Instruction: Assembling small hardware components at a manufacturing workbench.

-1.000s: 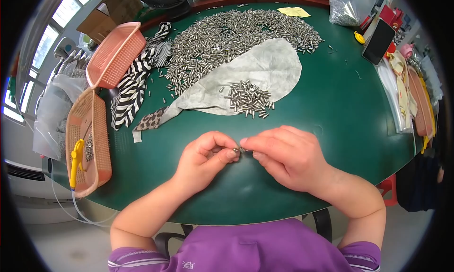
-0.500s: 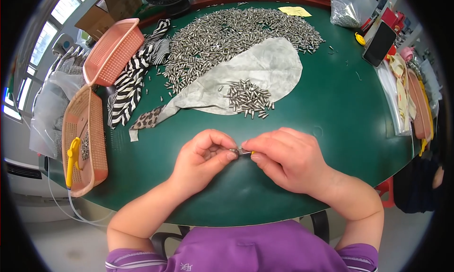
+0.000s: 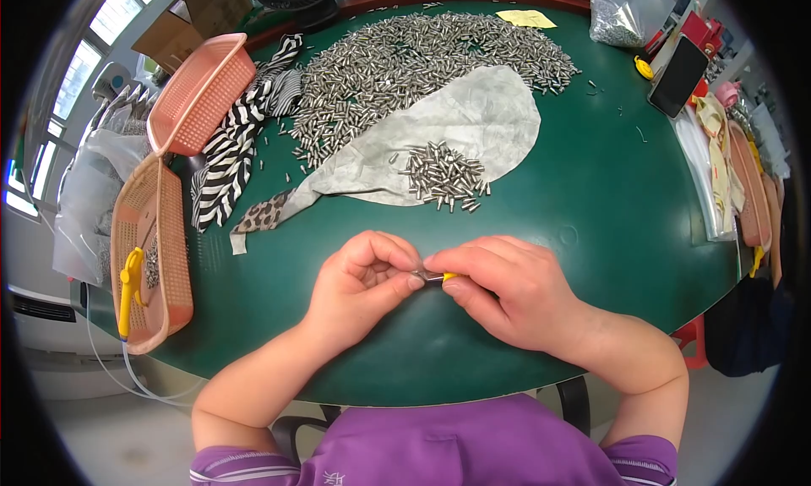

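Observation:
Over the near middle of the green table, my left hand (image 3: 356, 285) pinches a small metal piece (image 3: 419, 274) between thumb and fingertips. My right hand (image 3: 525, 296) is closed on a small tool with a yellow part (image 3: 449, 276) and a short metal shaft (image 3: 434, 277). The shaft meets the piece at my left fingertips; most of the tool is hidden in my palm. Beyond my hands, a small heap of metal pieces (image 3: 443, 175) lies on a grey-white cloth (image 3: 498, 106). Behind it spreads a large pile of similar silvery pieces (image 3: 363, 76).
At left stand two pink plastic baskets, the far one (image 3: 190, 106) and the near one (image 3: 177, 266), which holds a yellow tool (image 3: 131, 287). Zebra-striped fabric (image 3: 228, 165) lies beside them. A dark phone (image 3: 678, 76) stands at the right, near a plastic bag of metal pieces (image 3: 621, 21).
My right hand's fingers have shifted slightly left and down, and more of the tool's yellow part shows. My left hand stays nearly where it was.

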Demonstrator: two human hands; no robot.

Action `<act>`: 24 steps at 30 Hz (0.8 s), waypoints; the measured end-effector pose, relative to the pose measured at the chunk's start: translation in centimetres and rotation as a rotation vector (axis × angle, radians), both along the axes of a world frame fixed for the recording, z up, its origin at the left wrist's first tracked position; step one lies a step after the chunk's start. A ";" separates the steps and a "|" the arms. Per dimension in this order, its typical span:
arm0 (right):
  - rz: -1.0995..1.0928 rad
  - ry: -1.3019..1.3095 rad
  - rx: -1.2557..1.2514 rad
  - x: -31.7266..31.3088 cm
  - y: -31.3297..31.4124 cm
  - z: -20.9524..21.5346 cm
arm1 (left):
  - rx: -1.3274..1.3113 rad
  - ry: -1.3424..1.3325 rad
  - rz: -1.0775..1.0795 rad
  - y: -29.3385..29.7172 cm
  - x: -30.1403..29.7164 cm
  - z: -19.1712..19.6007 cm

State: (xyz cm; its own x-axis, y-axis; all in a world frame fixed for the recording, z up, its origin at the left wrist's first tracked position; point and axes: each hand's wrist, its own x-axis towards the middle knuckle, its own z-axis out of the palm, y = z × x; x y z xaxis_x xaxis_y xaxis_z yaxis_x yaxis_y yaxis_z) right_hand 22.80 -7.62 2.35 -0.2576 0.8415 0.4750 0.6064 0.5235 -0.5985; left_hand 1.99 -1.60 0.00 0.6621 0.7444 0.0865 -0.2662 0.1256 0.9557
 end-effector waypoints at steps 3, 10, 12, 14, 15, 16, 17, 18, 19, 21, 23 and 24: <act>0.010 -0.008 0.005 0.1 0.1 -0.1 | 0.001 0.033 0.006 0.0 -0.1 0.1; -0.013 -0.044 0.125 0.5 0.6 0.3 | -0.021 0.091 -0.014 -0.1 -0.2 0.3; -0.017 -0.044 0.110 0.5 0.4 0.6 | -0.012 0.086 -0.017 0.0 -0.2 0.3; -0.021 -0.045 0.095 0.5 0.3 0.6 | -0.019 0.073 -0.008 -0.1 -0.1 0.2; -0.006 -0.017 0.071 0.4 0.3 0.4 | -0.026 0.059 0.000 -0.1 -0.1 0.2; 0.009 0.010 0.047 0.4 0.2 0.3 | -0.026 0.060 -0.001 -0.1 0.0 0.1; 0.007 0.011 0.047 0.3 0.1 0.2 | -0.025 0.050 0.002 -0.1 0.0 0.0; 0.014 0.023 0.039 0.3 0.1 0.3 | -0.021 0.039 0.006 0.0 0.0 0.1; 0.020 0.035 0.031 0.2 0.1 0.3 | -0.020 0.039 0.007 0.0 0.0 0.1; 0.019 0.036 0.023 0.1 0.1 0.4 | -0.023 0.021 0.010 0.0 0.0 0.2; 0.019 0.038 0.014 0.1 0.1 0.4 | -0.022 0.015 0.007 0.0 -0.1 0.1; 0.018 0.027 0.013 0.1 0.1 0.3 | -0.020 0.009 0.002 0.0 -0.1 0.1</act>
